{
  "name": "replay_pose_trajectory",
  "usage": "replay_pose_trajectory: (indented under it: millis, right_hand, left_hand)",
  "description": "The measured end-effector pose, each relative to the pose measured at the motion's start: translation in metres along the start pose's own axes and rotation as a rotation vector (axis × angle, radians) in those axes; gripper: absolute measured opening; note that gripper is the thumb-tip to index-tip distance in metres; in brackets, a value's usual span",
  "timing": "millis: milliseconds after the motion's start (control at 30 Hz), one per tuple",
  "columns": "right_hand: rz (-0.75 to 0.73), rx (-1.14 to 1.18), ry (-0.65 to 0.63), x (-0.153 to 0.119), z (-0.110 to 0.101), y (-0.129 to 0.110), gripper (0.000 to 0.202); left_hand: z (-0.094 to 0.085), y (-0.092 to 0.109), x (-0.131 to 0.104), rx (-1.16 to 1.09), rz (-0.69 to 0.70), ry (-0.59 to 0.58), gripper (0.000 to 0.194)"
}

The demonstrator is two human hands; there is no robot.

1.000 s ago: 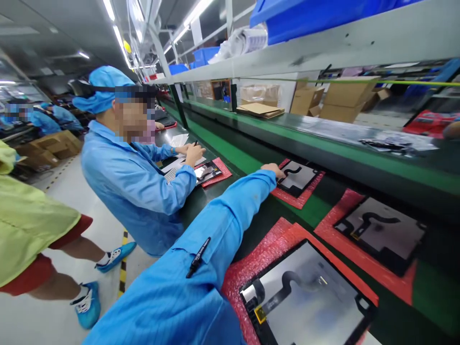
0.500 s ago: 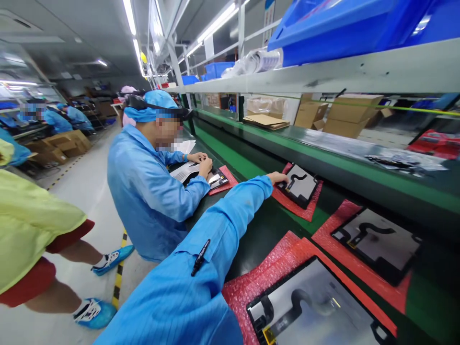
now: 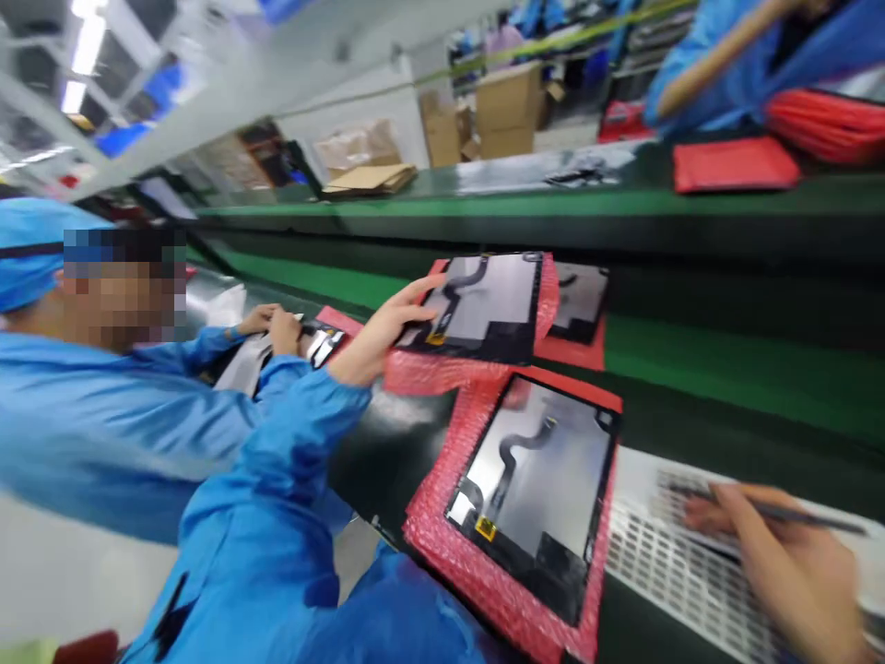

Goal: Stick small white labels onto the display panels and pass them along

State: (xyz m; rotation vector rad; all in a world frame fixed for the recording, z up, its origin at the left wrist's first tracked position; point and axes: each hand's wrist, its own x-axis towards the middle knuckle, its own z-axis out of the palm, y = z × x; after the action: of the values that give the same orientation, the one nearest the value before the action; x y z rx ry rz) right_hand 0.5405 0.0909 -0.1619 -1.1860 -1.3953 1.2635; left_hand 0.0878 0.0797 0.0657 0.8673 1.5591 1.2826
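Note:
My left hand (image 3: pixel 380 334) grips the left edge of a flat screen panel (image 3: pixel 494 300), with red bubble wrap (image 3: pixel 421 373) under it. Nearer to me, another panel (image 3: pixel 546 470) with a dark curved ribbon and a yellow tab lies on red bubble wrap (image 3: pixel 442 516). A third panel (image 3: pixel 579 300) rests on red wrap behind the held one, partly hidden. At the lower right, my right hand (image 3: pixel 788 553) is closed round a thin dark pen-like tool (image 3: pixel 802 516), above a white sheet (image 3: pixel 650 535) with rows of small grey labels.
A person in blue (image 3: pixel 124 406) sits close at the left, hands over work on the bench. Beyond the green-edged ledge (image 3: pixel 429 203) are cardboard boxes (image 3: pixel 508 111), a red packet (image 3: pixel 737 164) and another person's arm (image 3: pixel 719 65).
The view has swung right. My left hand has brought the far panel and its wrap nearer, now in front of another panel. My right hand and the label sheet have come into view.

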Motion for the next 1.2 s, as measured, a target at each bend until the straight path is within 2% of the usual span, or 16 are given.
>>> replay_pose_trajectory:
  millis: [67,133,200,267,367,467,567,633,767,867,1033,1200]
  right_hand:
    - [0.188,-0.043,0.043,0.001,0.012,-0.019,0.014]
    - [0.289,-0.044,0.049,0.004,0.023,-0.037,0.029]
    - [0.342,-0.01,0.083,0.005,0.03,-0.048,0.045]
    - [0.352,0.051,0.074,0.003,0.033,-0.054,0.049]
    - [0.343,0.083,0.083,0.0,0.034,-0.051,0.052]
    - [0.324,0.106,0.095,-0.002,0.034,-0.045,0.05]
    - [0.3,0.118,0.103,-0.004,0.035,-0.044,0.045]
    - [0.291,0.111,0.092,-0.005,0.035,-0.046,0.043]
    - [0.32,0.048,-0.023,-0.007,0.032,-0.051,0.037]
    - [0.326,0.025,-0.071,-0.009,0.031,-0.058,0.034]
    - [0.31,0.019,-0.128,-0.024,0.03,-0.078,0.027]
    - [0.403,0.007,-0.201,-0.054,0.036,-0.073,0.023]
  left_hand:
    - [0.005,-0.007,-0.043,-0.024,-0.106,-0.03,0.05]
    - [0.011,-0.017,-0.079,-0.053,-0.258,-0.045,0.052]
    - [0.018,-0.032,-0.103,-0.109,-0.396,-0.074,0.055]
    - [0.024,-0.051,-0.115,-0.129,-0.481,-0.127,0.054]
    - [0.029,-0.078,-0.119,-0.079,-0.54,-0.228,0.047]
    - [0.029,-0.092,-0.12,0.005,-0.526,-0.296,0.038]
    - [0.026,-0.092,-0.122,0.149,-0.431,-0.334,0.031]
    - [0.023,-0.086,-0.123,0.325,-0.348,-0.36,0.031]
    - [0.018,-0.073,-0.122,0.767,-0.123,-0.404,0.047]
    - [0.016,-0.068,-0.116,0.971,-0.055,-0.422,0.058]
    - [0.017,-0.073,-0.104,1.102,-0.052,-0.48,0.054]
    - [0.015,-0.087,-0.098,0.993,-0.068,-0.385,0.053]
